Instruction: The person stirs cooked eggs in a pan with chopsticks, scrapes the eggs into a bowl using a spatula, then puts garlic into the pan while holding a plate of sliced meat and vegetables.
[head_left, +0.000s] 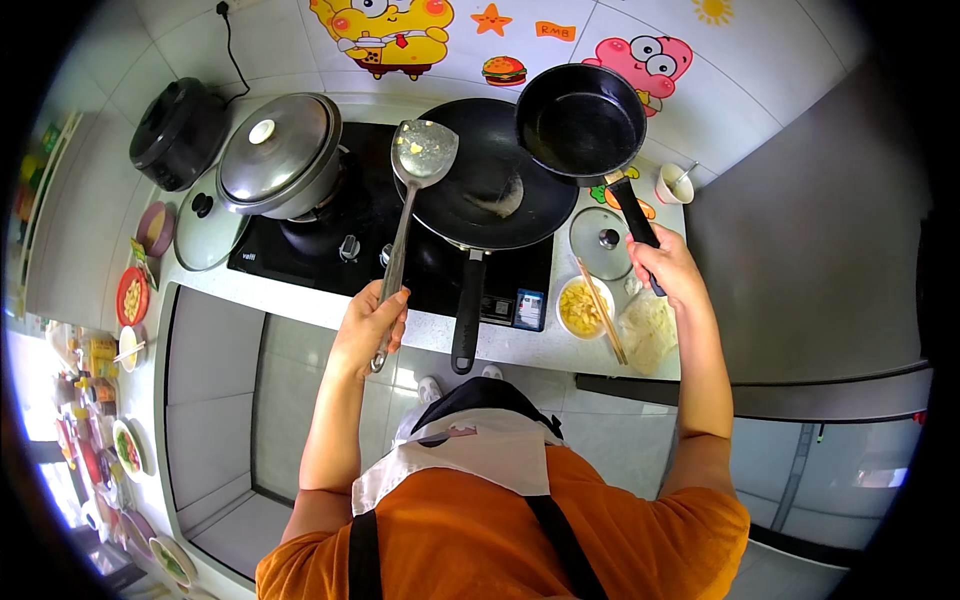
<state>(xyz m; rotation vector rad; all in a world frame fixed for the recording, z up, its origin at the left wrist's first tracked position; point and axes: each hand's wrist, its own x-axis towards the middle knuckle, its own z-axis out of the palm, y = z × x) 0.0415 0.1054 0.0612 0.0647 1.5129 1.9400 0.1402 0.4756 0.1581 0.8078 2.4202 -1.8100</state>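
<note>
My left hand (375, 319) is closed round the handle of a metal wok spatula (424, 154). Yellow bits cling to its blade, which is held over the left edge of a black wok (480, 217). A little whitish liquid lies in the wok on the hob. At the right, my right hand (666, 262) grips the black handle of a small saucepan (581, 124), raised over the wok's right edge; its dark inside shows no food. Below that hand, a white bowl (561, 315) holds yellow pieces, apparently cooked egg, with wooden chopsticks (602, 311) across it.
A lidded metal pot (274, 157) stands on the left of the black gas hob (300, 259). Glass lids (592, 251) lie on both sides. A plastic bag (649, 330) and a cup (675, 184) are at the right. A rice cooker (180, 135) and several dishes stand left.
</note>
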